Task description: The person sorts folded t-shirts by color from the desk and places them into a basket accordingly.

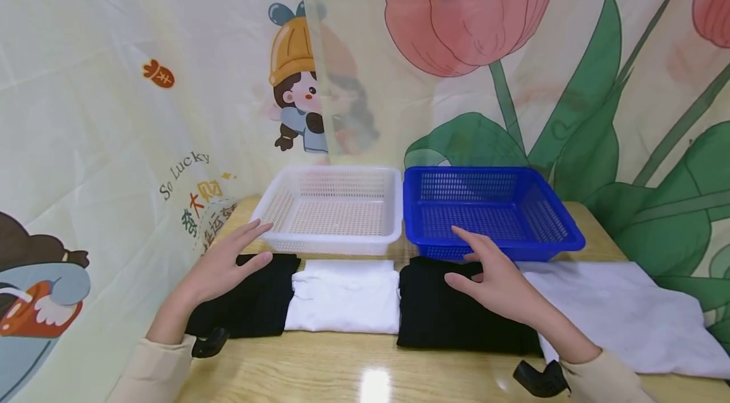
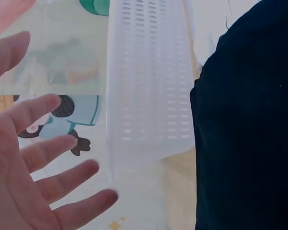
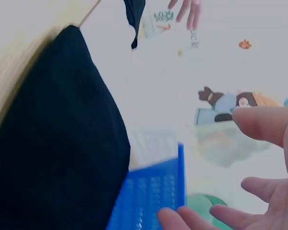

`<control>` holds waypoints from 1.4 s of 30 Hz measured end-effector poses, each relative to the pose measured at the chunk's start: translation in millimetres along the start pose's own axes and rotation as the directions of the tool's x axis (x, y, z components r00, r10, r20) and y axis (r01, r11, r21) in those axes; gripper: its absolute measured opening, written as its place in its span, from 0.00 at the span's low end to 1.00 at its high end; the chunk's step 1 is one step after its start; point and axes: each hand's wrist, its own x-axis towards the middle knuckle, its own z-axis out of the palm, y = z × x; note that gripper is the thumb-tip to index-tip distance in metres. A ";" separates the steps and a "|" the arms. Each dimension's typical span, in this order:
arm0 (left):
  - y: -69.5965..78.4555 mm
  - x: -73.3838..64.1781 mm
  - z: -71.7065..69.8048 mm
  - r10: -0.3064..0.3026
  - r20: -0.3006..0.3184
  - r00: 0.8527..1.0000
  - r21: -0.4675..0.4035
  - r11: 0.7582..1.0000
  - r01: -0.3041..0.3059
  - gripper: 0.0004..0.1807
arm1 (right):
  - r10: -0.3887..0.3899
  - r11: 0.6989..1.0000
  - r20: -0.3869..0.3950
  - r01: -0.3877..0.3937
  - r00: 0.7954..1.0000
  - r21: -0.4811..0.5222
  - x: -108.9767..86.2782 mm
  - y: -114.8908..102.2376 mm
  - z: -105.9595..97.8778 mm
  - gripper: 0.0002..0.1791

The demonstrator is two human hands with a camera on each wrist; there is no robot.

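My left hand hovers over a folded black cloth on the left, its fingers spread and nothing held. In the left wrist view that hand's fingers are extended near a white plastic basket. My right hand is above a second folded black cloth, in front of a blue plastic basket; its fingers are loosely extended and grip nothing. Between the black cloths lies a folded white cloth. At the far right a larger white cloth is spread flatter.
Both baskets stand side by side at the back of the wooden table, with no contents visible. Behind them hangs a printed curtain with tulips and cartoon figures. A dark strap piece sits at the left wrist.
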 end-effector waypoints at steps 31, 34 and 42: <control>0.2 16.0 41.1 -0.097 0.500 0.860 -0.633 0.637 0.440 0.41 | 0.177 0.557 0.499 -0.504 0.848 0.660 52.0 -28.5 83.4 0.47; 4.2 19.8 44.4 -0.118 0.528 0.841 -0.624 0.619 0.478 0.43 | 0.219 0.565 0.502 -0.528 0.836 0.634 54.0 -28.6 87.8 0.46; 13.5 28.6 50.4 -0.166 0.556 0.814 -0.563 0.646 0.516 0.41 | 0.304 0.599 0.484 -0.560 0.821 0.573 57.2 -27.7 88.3 0.46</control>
